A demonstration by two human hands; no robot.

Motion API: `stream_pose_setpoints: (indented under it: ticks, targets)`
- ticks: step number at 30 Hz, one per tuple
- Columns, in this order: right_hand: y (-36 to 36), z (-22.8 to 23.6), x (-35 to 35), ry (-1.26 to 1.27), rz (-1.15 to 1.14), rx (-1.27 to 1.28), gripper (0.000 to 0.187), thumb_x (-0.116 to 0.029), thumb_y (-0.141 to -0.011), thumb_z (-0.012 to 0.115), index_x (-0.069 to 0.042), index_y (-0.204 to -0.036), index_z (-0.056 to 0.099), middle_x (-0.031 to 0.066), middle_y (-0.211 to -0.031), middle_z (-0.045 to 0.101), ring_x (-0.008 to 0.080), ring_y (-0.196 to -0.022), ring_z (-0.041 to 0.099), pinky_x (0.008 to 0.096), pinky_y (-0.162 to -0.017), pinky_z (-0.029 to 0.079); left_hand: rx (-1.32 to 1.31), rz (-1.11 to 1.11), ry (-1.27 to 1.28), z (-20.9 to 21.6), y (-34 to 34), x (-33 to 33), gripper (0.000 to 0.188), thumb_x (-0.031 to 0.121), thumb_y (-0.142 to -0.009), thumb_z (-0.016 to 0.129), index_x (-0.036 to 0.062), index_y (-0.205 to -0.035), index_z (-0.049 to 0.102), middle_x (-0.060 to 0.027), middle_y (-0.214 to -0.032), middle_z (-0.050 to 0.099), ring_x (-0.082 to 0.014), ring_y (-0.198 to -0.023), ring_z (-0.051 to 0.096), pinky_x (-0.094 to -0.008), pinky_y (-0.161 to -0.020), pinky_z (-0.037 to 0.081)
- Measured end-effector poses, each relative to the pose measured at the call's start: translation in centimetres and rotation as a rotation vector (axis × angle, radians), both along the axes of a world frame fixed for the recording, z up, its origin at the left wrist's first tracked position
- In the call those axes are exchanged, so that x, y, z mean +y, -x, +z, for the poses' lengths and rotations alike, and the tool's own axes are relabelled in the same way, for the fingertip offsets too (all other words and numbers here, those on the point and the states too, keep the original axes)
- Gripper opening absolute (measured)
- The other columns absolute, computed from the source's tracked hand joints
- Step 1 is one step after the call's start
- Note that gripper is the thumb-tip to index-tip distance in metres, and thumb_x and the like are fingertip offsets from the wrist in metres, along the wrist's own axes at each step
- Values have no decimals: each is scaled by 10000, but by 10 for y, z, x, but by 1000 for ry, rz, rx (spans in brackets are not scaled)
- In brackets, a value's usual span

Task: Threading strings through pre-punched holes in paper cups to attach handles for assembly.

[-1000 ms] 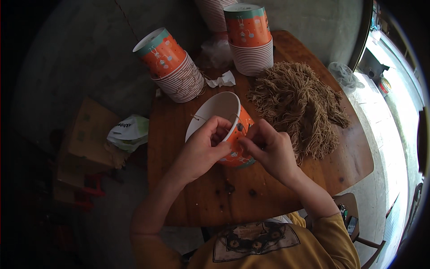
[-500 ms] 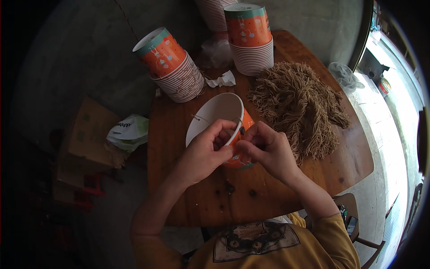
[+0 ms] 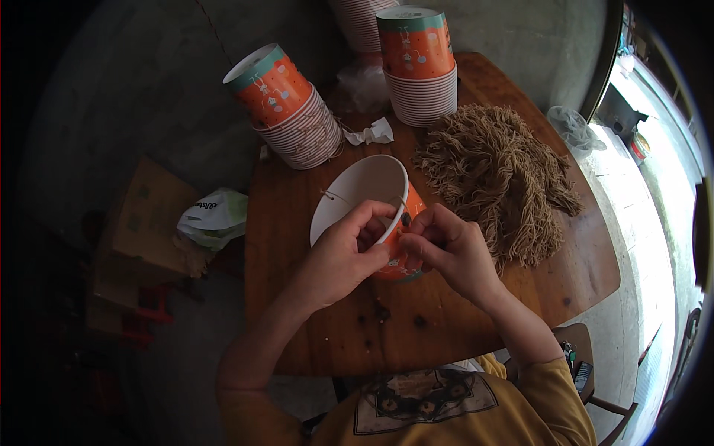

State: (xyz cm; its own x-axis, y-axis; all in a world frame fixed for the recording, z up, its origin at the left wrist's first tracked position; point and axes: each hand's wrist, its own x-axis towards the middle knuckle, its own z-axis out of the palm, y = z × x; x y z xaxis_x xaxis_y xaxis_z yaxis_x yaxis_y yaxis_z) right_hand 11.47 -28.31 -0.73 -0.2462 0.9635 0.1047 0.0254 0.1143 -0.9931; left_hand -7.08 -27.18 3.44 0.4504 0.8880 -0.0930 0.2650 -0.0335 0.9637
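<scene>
An orange paper bucket [image 3: 366, 178] with a white inside lies tilted on the wooden table, its mouth facing left. My left hand [image 3: 343, 256] is closed over its near rim, fingers inside and thumb outside. A thin brown cord [image 3: 334, 196] pokes through the far wall into the bucket, and another bit stands at the right rim. Against the orange side, my right hand [image 3: 455, 249] is closed in a pinch. Whatever its fingertips hold is too small to make out. A small dark spot or piece [image 3: 406, 218] shows on the bucket between my hands.
Behind stand two stacks of upturned orange buckets, a leaning left stack [image 3: 277, 93] and an upright right stack [image 3: 418, 56]. A heap of brown cords [image 3: 506, 182] covers the table's right side. Crumpled white paper [image 3: 370, 132] lies between. Left of the table is a cardboard box [image 3: 152, 215].
My right hand has shifted slightly right, opening a small gap between its thumb and my left hand. The left hand keeps its hold on the rim.
</scene>
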Motion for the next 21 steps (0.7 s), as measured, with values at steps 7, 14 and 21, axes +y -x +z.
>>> stream_pose_setpoints:
  ticks: [7, 14, 21]
  targets:
    - [-1, 2, -1, 18, -8, 11, 139, -112, -883, 629, -14, -865, 532, 45, -692, 668, 57, -636, 625, 226, -584, 503, 8, -9, 8, -4, 0, 0, 359, -5, -831, 543, 45, -1182, 488, -3, -879, 525, -64, -767, 516, -237, -707, 468]
    - [-1, 1, 0, 36, -18, 51, 144, -111, -888, 625, -12, -857, 524, 36, -681, 654, 50, -627, 612, 218, -573, 495, 30, -32, 62, 0, 1, 0, 383, -26, -845, 523, 37, -1219, 476, -5, -1015, 533, -56, -908, 523, -227, -821, 455]
    - [1, 1, 1, 35, -9, 70, 148, -114, -892, 623, -12, -852, 524, 34, -674, 649, 48, -620, 607, 217, -570, 493, 23, -48, 60, 0, 0, -1, 384, -25, -846, 526, 43, -1222, 475, -8, -1026, 535, -55, -902, 521, -228, -809, 459]
